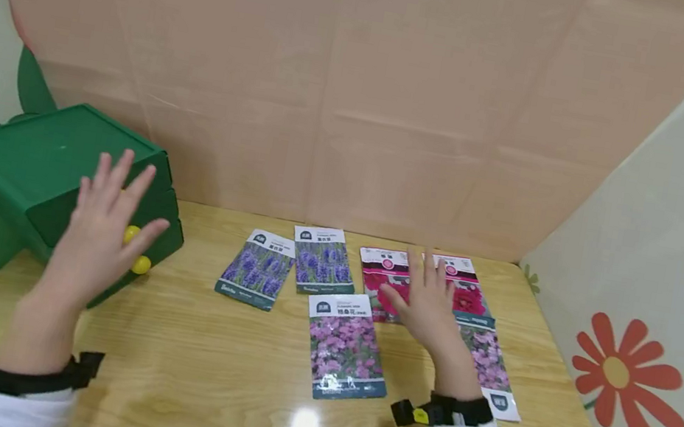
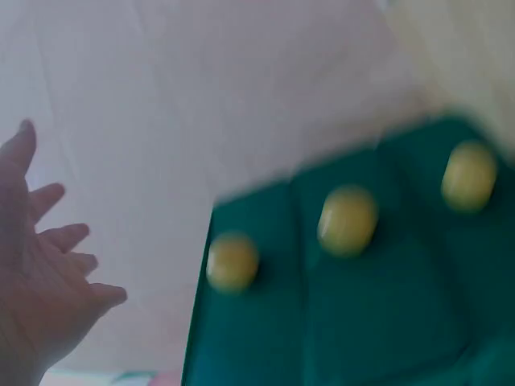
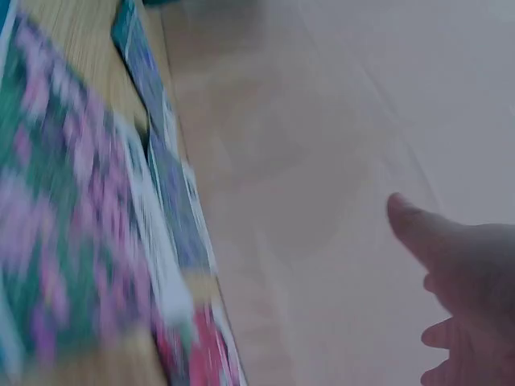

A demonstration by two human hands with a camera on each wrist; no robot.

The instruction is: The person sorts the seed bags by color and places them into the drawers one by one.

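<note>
My left hand (image 1: 104, 228) is raised with fingers spread, in front of a green drawer box (image 1: 66, 147) with round yellow knobs (image 1: 141, 265). The left wrist view shows the fingers beside the box's drawer fronts (image 2: 378, 314), with nothing held. My right hand (image 1: 428, 305), fingers also spread, hovers over the red-flower seed packets (image 1: 385, 272) at the right. A pink-flower seed packet (image 1: 347, 349) lies to its left, and another pink-flower packet (image 1: 484, 355) is partly hidden behind the right forearm. Two purple-flower packets (image 1: 259, 268) lie farther left.
The wooden table (image 1: 190, 369) meets a pinkish backdrop (image 1: 360, 97) behind the packets. A white panel with a red flower print (image 1: 631, 379) borders the right side. Each wrist wears a black strap (image 1: 29, 382).
</note>
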